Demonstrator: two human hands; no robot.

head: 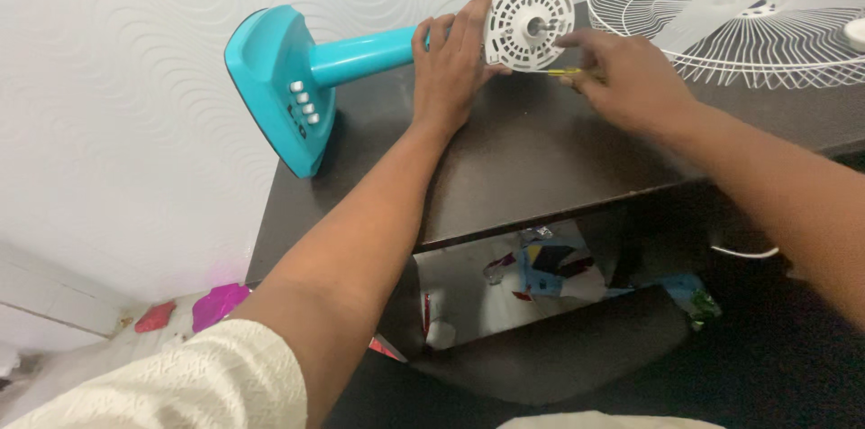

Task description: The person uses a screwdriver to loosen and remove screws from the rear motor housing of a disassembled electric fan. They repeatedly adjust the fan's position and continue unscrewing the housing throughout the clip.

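Gripping white motor housing (pixel 527 23) with left hand (pixel 448 68), right hand (pixel 622 73) pinching yellow screwdriver (pixel 563 71) beside it; tip could slip off housing if teal stand (pixel 288 86) rolls.

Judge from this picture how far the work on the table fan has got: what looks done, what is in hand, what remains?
Done: the white wire guard lies off the fan, on the dark table. In hand: the left hand steadies the white motor housing while the right hand holds a thin yellow tool at it. Left: the housing is seemingly still on the teal stand.
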